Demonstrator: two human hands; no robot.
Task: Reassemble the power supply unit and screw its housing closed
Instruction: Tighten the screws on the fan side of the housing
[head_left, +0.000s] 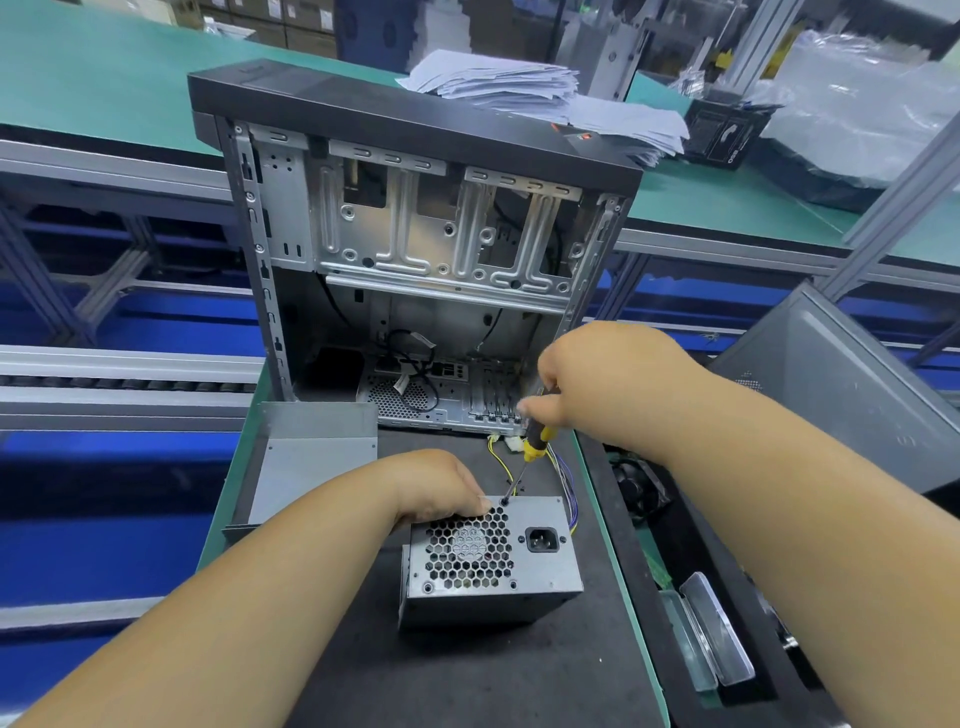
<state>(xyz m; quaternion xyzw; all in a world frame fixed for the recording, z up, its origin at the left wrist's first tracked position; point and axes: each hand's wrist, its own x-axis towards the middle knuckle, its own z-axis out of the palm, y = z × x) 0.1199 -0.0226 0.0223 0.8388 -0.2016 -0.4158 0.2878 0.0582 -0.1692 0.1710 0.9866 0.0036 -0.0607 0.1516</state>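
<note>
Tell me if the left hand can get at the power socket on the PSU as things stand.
Probably yes. The left hand holds the PSU at its top left edge, and the socket sits bare on the same face; the screwdriver stands above it, not across it.

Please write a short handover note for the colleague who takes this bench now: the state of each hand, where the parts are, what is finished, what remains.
Left hand: grips the far left edge of the grey metal power supply unit and steadies it on the black mat.
Right hand: holds the yellow-and-black screwdriver, tip in the screw at the far corner of the fan grille.
Done: the housing looks closed; the two near grille corners show screws.
Left: finish this screw, check the far left corner, hidden by the left hand. Coloured wires trail behind the unit.
</note>
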